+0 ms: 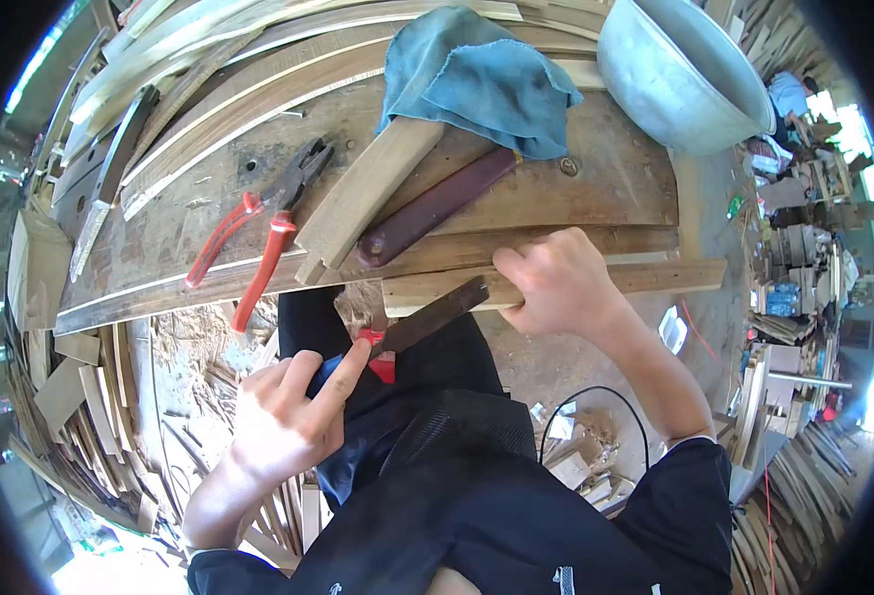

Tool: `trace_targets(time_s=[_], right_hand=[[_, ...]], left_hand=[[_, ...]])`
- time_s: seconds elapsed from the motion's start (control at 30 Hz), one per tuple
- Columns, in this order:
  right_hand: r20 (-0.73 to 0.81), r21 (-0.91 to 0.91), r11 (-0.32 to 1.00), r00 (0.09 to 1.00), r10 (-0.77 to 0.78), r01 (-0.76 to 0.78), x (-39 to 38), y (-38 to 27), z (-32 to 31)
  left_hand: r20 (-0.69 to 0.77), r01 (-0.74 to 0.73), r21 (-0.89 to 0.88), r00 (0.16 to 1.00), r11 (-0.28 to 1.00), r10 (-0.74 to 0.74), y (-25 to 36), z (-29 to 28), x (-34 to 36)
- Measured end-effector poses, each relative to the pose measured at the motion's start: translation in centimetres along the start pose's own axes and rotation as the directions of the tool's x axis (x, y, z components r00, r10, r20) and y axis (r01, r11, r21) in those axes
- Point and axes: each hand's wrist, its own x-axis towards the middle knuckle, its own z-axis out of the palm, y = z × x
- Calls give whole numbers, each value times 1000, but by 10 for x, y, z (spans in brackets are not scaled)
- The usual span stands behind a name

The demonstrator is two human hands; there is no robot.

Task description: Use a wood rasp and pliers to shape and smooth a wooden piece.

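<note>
My left hand point(293, 407) is closed round the blue and red handle of a flat dark-bladed tool, which looks like a file point(432, 317); its index finger stretches along the handle. The square-ended blade slants up to the right, its tip beside a pale wooden bar point(670, 278). I cannot tell whether they touch. My right hand point(561, 283) grips that bar, which lies along the near edge of the workbench point(616, 188). Just beyond are a notched wooden block point(373, 193) and a dark reddish-brown handle-shaped piece point(437, 208).
Red-handled pliers point(273, 223) lie on the left, overhanging the bench edge. A blue cloth point(497, 84) covers the block's far end. A metal basin point(675, 79) stands at the far right. Long wooden strips point(258, 79) fill the back; offcuts point(586, 466) and shavings litter the floor.
</note>
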Motion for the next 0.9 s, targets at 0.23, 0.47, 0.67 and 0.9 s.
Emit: trace_targets(time_s=[0.23, 0.47, 0.67, 0.9], right_hand=[[-8, -12, 1000, 1000, 18, -19, 3, -2, -2], [-40, -11, 1000, 999, 24, -24, 4, 2, 6], [-67, -46, 998, 997, 45, -48, -2, 0, 6], [88, 252, 962, 992, 88, -108, -16, -20, -8]], left_hand=[[72, -133, 190, 990, 973, 121, 31, -28, 3], [-63, -108, 324, 989, 940, 135, 69, -27, 10], [-90, -56, 418, 991, 907, 103, 98, -34, 19], [-137, 186, -72, 971, 980, -195, 11, 5, -22]])
